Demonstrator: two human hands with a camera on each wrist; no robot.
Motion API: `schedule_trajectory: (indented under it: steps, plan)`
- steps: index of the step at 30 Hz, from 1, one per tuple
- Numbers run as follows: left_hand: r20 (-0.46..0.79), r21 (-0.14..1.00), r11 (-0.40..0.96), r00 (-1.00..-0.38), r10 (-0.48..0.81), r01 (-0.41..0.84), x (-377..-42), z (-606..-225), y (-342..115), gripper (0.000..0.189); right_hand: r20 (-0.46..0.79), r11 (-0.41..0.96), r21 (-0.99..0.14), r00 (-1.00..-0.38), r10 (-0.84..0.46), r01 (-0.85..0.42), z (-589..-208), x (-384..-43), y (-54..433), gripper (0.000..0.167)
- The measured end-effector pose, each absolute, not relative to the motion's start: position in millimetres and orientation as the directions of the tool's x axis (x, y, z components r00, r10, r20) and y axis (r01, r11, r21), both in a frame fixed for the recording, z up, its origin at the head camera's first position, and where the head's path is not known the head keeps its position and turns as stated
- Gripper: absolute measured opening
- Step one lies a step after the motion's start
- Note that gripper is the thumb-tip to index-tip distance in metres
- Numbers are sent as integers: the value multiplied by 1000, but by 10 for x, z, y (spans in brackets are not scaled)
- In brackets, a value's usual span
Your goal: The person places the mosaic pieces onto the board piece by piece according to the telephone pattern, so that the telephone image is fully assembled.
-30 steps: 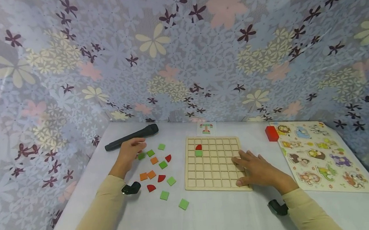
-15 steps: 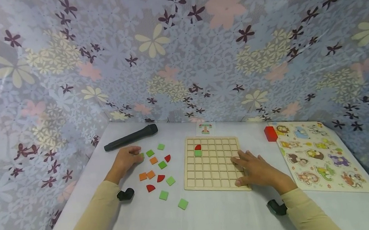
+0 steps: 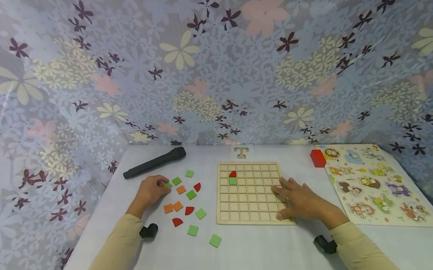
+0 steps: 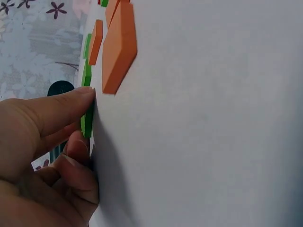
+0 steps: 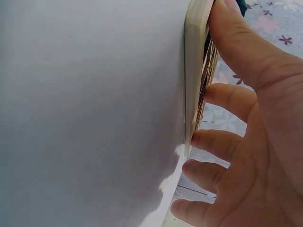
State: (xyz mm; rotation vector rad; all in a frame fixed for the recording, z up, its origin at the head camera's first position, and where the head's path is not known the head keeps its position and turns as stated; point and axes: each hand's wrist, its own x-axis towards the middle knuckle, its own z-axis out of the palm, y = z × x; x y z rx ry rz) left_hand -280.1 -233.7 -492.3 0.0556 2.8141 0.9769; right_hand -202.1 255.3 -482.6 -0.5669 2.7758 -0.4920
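Note:
My left hand [image 3: 152,190] is at the left of the scattered tiles, its thumb and curled fingers pinching a green square tile [image 4: 87,120] down at the table surface. The fingers partly cover that tile. My right hand [image 3: 301,198] rests with spread fingers on the right edge of a wooden grid board [image 3: 249,191]; in the right wrist view the thumb lies over the board's rim [image 5: 191,71]. On the board, a red quarter-circle tile [image 3: 232,174] sits in a cell directly above a green square tile [image 3: 233,180].
Loose tiles lie left of the board, among them an orange tile [image 3: 178,206], a red quarter-circle [image 3: 177,222] and a green square [image 3: 215,240]. Behind are a black microphone [image 3: 154,163] and a pattern card [image 3: 241,151]. A red block [image 3: 318,158] adjoins an animal puzzle board [image 3: 381,185].
My left hand has moved down and slightly left from above the green tile near the microphone, and its fingers have closed around that tile. The right hand stays on the board.

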Motion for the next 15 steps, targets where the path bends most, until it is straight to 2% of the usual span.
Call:
schedule_trajectory:
  steps: [10, 15]
  plan:
    - [-105, 589, 808, -992, 73, -3, -2773, -4952, -2320, 28, -181, 869, -367, -891, -416, -331, -4824, -2013, 2548, 95]
    - [-73, 649, 761, -996, 50, -10, -2761, -4927, -2326, 30, -180, 869, -367, -891, -417, -333, -4810, -2007, 2538, 95]
